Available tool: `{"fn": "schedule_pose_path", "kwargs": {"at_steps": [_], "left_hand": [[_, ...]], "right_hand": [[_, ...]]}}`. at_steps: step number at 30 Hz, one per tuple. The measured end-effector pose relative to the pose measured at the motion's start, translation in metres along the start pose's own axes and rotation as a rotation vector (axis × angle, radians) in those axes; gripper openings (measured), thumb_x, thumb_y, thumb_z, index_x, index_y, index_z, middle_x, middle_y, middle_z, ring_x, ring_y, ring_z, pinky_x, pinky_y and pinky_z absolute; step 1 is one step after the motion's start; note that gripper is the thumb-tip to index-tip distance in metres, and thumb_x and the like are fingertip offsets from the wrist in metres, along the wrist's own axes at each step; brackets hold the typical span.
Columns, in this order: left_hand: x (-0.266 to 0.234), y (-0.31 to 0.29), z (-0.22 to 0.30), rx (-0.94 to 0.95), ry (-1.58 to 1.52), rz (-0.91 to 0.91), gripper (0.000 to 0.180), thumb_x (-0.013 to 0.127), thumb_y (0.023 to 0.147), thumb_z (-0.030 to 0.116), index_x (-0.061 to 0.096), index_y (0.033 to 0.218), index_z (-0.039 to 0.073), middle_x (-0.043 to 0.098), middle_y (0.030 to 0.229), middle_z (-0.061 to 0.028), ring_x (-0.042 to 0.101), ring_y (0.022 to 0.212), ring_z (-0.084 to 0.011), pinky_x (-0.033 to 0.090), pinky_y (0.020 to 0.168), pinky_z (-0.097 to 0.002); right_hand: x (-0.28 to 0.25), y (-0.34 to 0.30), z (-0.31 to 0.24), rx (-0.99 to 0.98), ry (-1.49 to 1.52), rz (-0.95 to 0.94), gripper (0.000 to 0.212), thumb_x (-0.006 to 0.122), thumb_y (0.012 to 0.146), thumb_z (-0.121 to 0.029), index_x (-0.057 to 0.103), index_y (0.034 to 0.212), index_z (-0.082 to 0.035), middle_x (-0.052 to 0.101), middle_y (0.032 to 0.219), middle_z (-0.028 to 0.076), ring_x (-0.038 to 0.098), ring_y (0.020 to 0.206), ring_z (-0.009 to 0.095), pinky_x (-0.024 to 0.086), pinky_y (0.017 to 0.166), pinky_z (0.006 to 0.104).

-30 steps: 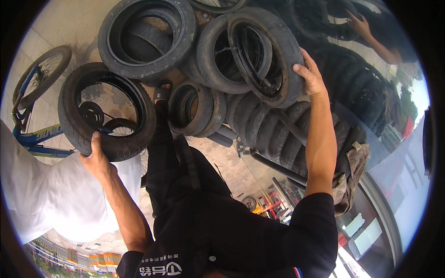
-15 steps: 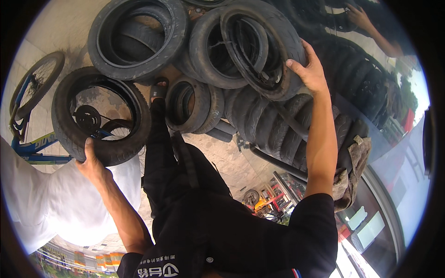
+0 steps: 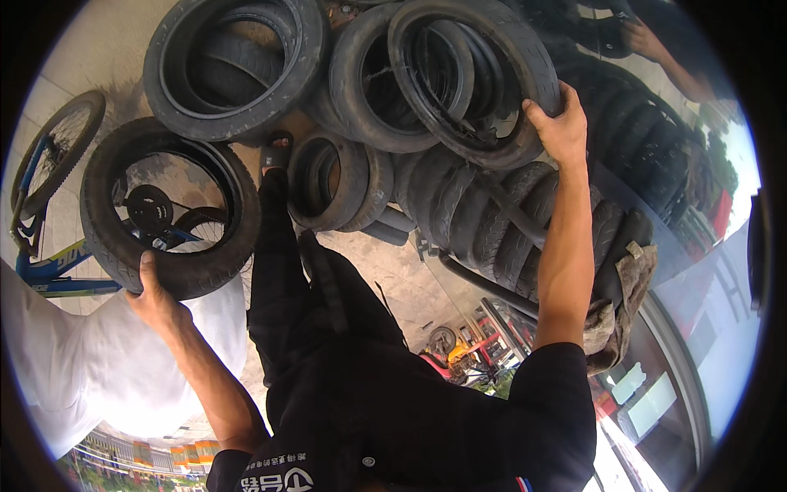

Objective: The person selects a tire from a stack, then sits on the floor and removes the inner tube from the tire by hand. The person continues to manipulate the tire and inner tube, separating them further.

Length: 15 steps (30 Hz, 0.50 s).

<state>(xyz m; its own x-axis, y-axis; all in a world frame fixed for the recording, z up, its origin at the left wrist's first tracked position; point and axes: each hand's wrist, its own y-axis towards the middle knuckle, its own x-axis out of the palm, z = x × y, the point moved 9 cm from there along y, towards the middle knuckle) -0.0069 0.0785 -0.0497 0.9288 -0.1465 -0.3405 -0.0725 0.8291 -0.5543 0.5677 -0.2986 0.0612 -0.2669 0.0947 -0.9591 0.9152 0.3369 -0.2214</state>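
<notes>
Though dull, ring-shaped rubber tyre (image 3: 531, 66)

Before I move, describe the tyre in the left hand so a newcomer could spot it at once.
Find the white garment at the picture's lower left. Just above it, the left hand holds the black tyre by its lower edge. Unlike the greyer tyre at its upper right, this one shows part of a blue bicycle through its opening.

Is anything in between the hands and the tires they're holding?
Nothing that I can see. The bare left hand grips one tire by its lower edge, and the bare right hand grips another tire by its right side.
</notes>
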Motion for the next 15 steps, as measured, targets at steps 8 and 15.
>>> {"fn": "schedule_pose_path", "kwargs": {"at_steps": [8,15], "left_hand": [[0.0,-0.003,0.002,-0.003,0.008,0.042,0.052,0.081,0.083,0.016,0.058,0.123,-0.008,0.068,0.108,-0.0167,0.069,0.09,-0.0251,0.06,0.08,-0.0358],[0.004,-0.003,0.005,-0.017,0.027,0.005,0.061,0.081,0.083,0.02,0.053,0.127,-0.01,0.065,0.115,-0.0196,0.068,0.096,-0.0267,0.059,0.085,-0.0368]], "right_hand": [[0.008,0.012,0.019,-0.023,0.131,-0.052,0.069,0.083,0.071,-0.028,0.058,0.123,0.01,0.07,0.107,0.022,0.068,0.1,0.026,0.052,0.091,0.0345],[0.008,-0.014,-0.016,-0.061,0.11,-0.057,0.074,0.087,0.066,-0.028,0.056,0.123,0.007,0.068,0.11,0.022,0.067,0.102,0.029,0.052,0.092,0.0376]]}}
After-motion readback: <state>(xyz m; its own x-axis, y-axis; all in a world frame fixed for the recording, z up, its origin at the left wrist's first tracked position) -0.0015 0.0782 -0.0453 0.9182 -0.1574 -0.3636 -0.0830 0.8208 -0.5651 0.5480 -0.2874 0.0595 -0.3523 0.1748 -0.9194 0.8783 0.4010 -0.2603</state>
